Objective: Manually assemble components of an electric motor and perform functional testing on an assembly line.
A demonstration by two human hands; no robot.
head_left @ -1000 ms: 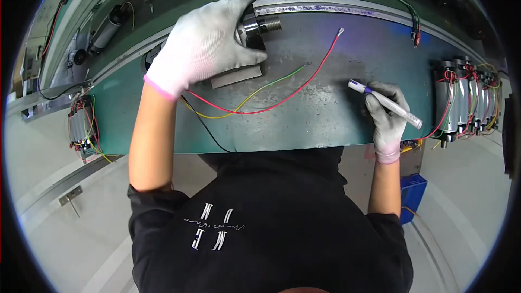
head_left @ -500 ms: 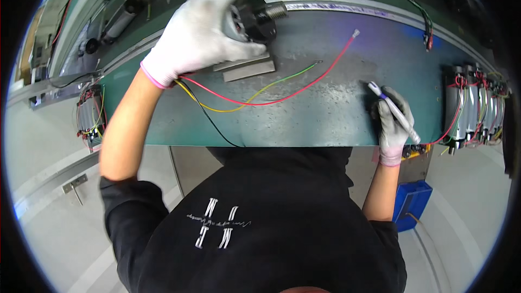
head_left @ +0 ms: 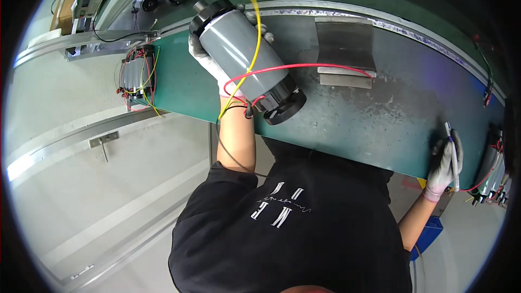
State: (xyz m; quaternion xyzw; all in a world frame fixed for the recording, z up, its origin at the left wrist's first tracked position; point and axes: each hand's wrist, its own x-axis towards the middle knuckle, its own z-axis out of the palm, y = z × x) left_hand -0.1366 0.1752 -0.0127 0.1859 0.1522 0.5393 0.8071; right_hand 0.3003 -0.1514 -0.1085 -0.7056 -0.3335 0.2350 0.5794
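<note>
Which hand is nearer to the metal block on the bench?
Left. The left hand, holding the grey motor, is left of the metal block; the right hand, holding the marker, is farther away, to its lower right.

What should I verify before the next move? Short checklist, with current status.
1. Grey motor supported by the left hand: ok, gloved palm along one side, fingertips showing on the other.
2. Motor off the metal support block: ok, it is held to the block's left.
3. Marker in the right hand: ok, held apart from the motor.
4. Marker uncapped: cannot tell, tip too small.
5. Motor body free of leads: not ok, red wire and yellow wire cross it.
6. Red wire touching the block: cannot tell, its far end overlaps it in view.
</note>
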